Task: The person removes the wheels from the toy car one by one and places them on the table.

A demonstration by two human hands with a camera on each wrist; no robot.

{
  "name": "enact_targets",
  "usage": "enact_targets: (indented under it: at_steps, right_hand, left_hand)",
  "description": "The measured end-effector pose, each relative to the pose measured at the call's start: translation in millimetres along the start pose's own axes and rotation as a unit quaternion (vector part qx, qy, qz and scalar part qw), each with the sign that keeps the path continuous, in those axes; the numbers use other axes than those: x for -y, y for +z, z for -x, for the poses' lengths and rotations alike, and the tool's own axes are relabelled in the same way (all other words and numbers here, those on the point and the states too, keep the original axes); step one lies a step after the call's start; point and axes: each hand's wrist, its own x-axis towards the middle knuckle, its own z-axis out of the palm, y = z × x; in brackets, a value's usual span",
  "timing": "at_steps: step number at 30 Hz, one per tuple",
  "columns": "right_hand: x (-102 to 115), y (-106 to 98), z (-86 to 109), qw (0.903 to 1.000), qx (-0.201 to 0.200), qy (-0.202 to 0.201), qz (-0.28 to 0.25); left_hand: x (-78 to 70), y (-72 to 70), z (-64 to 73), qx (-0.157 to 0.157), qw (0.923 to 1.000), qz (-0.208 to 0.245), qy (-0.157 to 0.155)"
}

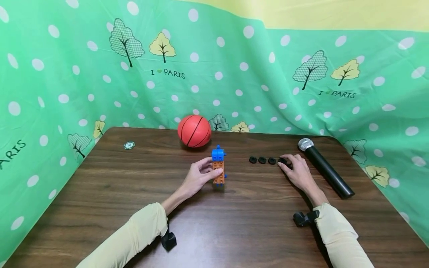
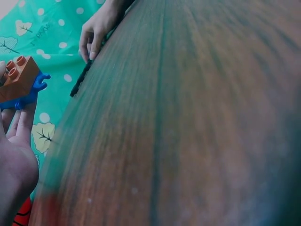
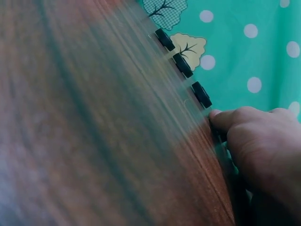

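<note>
My left hand [image 1: 196, 178] grips an orange and blue toy block assembly [image 1: 218, 175] between thumb and fingers, held up off the table. Orange studded bricks form its body, with a blue piece at the top and blue pegs sticking out at the sides and bottom. In the left wrist view, its orange studs [image 2: 13, 73] face upward. My right hand [image 1: 299, 172] reaches down to the table and pinches the rightmost small black wheel [image 1: 282, 160], which the fingers partly cover. To its left, 3 more black wheels [image 1: 262, 160] lie flat in a row.
Right of my right hand lies a black microphone [image 1: 326, 169] with a silver mesh head. A red ball [image 1: 194, 131] sits at the table's back edge, and a poker chip [image 1: 129, 145] lies at the back left. Green patterned cloth [image 1: 214, 74] hangs behind the wooden table [image 1: 214, 223].
</note>
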Motion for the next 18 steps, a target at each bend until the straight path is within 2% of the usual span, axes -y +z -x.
enact_targets:
  at_steps: [18]
  right_hand:
    - [-2.5,-0.3,0.2,0.9999,0.012,-0.002,-0.004]
  left_hand:
    - [-0.2,0.7,-1.0,0.001,1.0,0.0,-0.004]
